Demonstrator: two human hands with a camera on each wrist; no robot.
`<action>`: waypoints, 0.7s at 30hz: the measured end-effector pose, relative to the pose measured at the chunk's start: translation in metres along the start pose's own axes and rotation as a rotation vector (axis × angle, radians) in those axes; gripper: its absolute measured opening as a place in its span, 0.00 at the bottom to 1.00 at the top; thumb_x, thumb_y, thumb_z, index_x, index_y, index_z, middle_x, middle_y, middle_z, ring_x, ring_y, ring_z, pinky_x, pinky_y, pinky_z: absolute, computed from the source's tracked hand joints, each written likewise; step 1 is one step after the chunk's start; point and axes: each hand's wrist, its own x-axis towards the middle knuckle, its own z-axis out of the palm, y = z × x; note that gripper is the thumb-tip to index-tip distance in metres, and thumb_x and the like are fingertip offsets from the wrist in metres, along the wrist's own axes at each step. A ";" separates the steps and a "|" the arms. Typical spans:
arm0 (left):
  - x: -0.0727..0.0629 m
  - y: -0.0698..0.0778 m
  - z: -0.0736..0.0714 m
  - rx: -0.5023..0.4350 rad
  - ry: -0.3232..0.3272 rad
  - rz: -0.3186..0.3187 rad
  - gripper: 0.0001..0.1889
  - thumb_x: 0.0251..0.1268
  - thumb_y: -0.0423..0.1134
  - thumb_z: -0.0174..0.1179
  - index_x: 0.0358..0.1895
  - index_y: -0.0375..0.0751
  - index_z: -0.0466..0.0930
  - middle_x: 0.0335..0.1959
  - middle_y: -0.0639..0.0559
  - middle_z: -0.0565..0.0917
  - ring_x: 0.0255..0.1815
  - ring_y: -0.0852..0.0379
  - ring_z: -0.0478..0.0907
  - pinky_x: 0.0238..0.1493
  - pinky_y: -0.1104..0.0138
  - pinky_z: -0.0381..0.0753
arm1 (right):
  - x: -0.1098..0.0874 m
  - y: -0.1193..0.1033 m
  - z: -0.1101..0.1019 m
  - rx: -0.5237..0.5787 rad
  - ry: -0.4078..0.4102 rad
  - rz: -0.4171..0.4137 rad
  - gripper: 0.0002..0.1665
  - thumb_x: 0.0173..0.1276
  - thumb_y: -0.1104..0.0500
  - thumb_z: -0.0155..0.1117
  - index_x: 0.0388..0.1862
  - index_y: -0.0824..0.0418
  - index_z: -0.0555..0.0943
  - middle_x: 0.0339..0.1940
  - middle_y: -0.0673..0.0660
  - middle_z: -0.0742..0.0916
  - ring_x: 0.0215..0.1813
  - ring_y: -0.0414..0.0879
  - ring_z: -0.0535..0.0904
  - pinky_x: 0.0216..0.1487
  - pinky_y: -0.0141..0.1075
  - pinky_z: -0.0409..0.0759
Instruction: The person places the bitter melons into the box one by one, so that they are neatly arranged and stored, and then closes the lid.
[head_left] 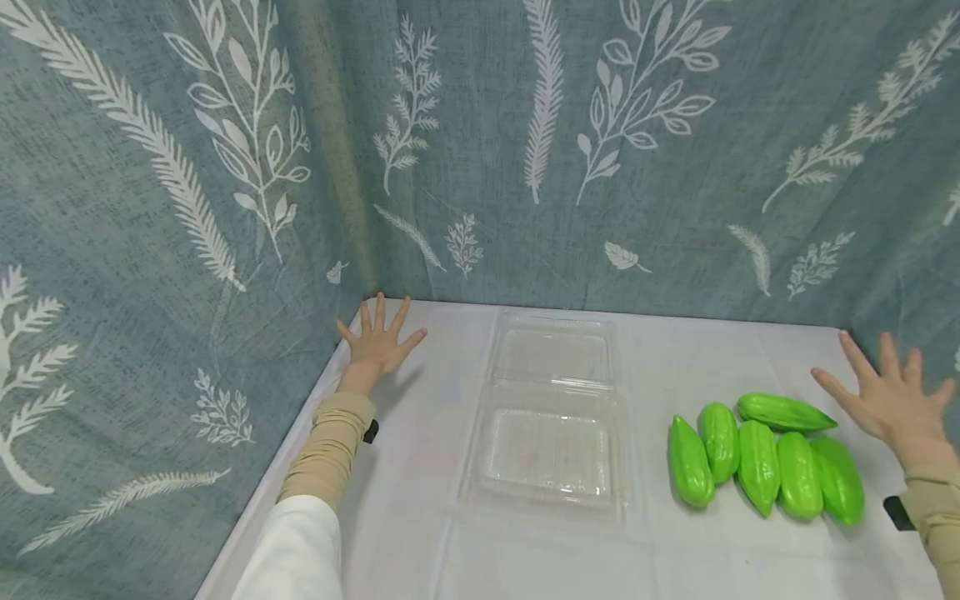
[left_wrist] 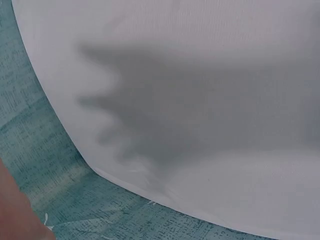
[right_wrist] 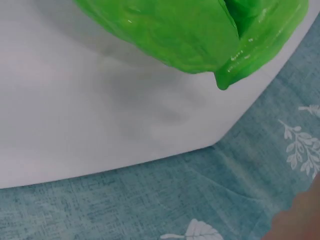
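My left hand (head_left: pixel 377 347) is held with fingers spread over the far left corner of the table, touching no object; its shadow falls on the cloth. On the far right, my right hand (head_left: pixel 897 403) has its fingers spread too, just beyond several shiny green, ridged, pointed vegetable-like pieces (head_left: pixel 758 467). One of these, a green piece (head_left: pixel 783 412), lies crosswise behind the others. In the right wrist view, green pieces (right_wrist: pixel 175 35) fill the top. Between the hands lies a clear plastic clamshell box (head_left: pixel 547 454), its lid (head_left: pixel 553 357) folded back away from me.
A white cloth (head_left: pixel 405 517) covers the table. Blue-green curtains (head_left: pixel 487 150) with white leaf prints stand along the back, left and right edges. Dark wrist-worn devices show under both wrists, the left device (head_left: pixel 371 431) and the right device (head_left: pixel 898 513).
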 end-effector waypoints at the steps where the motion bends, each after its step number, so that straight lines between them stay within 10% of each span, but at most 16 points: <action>1: 0.000 0.001 0.000 0.000 -0.003 0.002 0.41 0.64 0.73 0.27 0.75 0.63 0.27 0.75 0.43 0.21 0.74 0.35 0.16 0.59 0.25 0.14 | -0.001 0.000 0.000 0.002 -0.001 -0.001 0.57 0.63 0.22 0.32 0.75 0.52 0.27 0.71 0.79 0.35 0.68 0.84 0.29 0.58 0.83 0.31; 21: -0.003 0.009 0.006 0.009 -0.005 0.055 0.40 0.65 0.72 0.28 0.75 0.64 0.26 0.75 0.44 0.20 0.74 0.34 0.18 0.61 0.25 0.18 | -0.018 0.001 0.009 0.004 0.003 -0.046 0.53 0.66 0.26 0.36 0.75 0.49 0.27 0.72 0.79 0.37 0.68 0.84 0.32 0.55 0.85 0.36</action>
